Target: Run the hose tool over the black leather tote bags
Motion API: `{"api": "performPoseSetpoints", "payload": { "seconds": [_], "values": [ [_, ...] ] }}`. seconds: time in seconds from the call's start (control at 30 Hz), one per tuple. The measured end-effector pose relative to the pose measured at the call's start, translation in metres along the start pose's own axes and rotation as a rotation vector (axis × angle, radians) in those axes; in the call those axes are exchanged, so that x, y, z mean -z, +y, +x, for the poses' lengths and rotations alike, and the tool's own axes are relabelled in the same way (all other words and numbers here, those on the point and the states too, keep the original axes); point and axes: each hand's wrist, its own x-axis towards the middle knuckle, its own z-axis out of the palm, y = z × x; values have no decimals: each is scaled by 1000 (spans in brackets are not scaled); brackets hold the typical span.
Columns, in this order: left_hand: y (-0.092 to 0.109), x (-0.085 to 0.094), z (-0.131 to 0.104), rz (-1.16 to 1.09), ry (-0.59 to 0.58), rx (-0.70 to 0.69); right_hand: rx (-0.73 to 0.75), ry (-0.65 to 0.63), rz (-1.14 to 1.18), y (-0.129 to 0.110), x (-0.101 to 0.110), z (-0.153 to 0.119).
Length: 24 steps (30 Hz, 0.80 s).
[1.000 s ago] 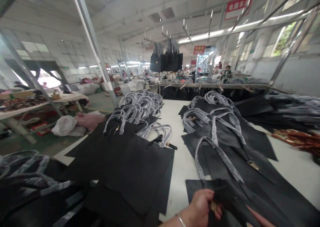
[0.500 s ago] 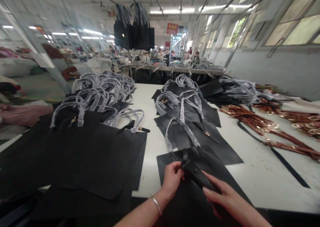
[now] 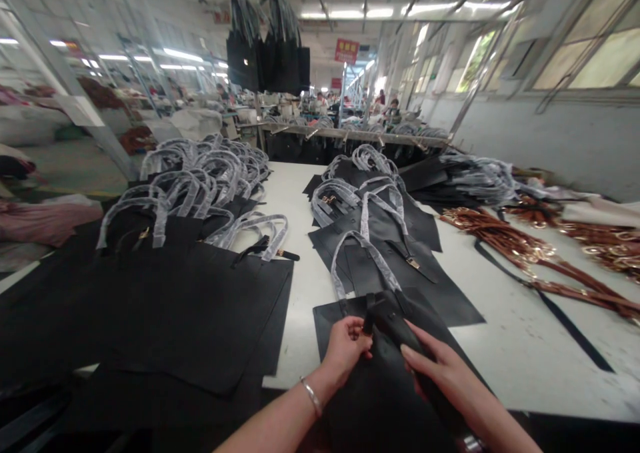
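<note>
A black bag panel (image 3: 360,386) with a plastic-wrapped handle (image 3: 367,246) lies at the table's near edge, below both hands. My left hand (image 3: 345,350), with a silver bracelet at its wrist, pinches a short black strap (image 3: 369,316) near the panel's top edge. Wrapped round a dark elongated tool (image 3: 400,330) is my right hand (image 3: 435,363). The tool's front end is beside the strap, close to my left fingertips; whether they touch is unclear.
Black panels with wrapped handles (image 3: 150,293) cover the table's left side. More panels (image 3: 420,260) lie beyond my hands. Brown straps with gold rings (image 3: 520,250) and a long black strap (image 3: 570,326) are at right. Black bags (image 3: 280,60) hang overhead; people work far behind.
The tool's front end has shifted slightly right, away from my left fingertips, showing more of the strap. A shiny metal end now shows below my right hand.
</note>
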Motion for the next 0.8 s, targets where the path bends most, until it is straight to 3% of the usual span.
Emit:
{"api": "performPoseSetpoints", "payload": {
  "seconds": [0.13,0.37,0.53,0.6,0.67,0.73,0.8],
  "values": [
    [0,2,1,-32,3,20,1,45,-17,-5,7,-3],
    [-9,-2,2,148,-40,-91,-69,-155,-43,2,-2,-11],
    [0,9,0,454,-120,-151,42,-43,-93,-1,-9,6],
    [13,25,0,725,-23,-288,75,-4,-102,-1,-4,6],
    [28,45,2,1037,190,-399,70,21,-109,2,2,3],
    [40,62,5,1314,358,-386,52,46,-112,5,8,-3],
    [47,72,8,1456,384,-291,33,74,-107,11,10,-8]
  ]
}}
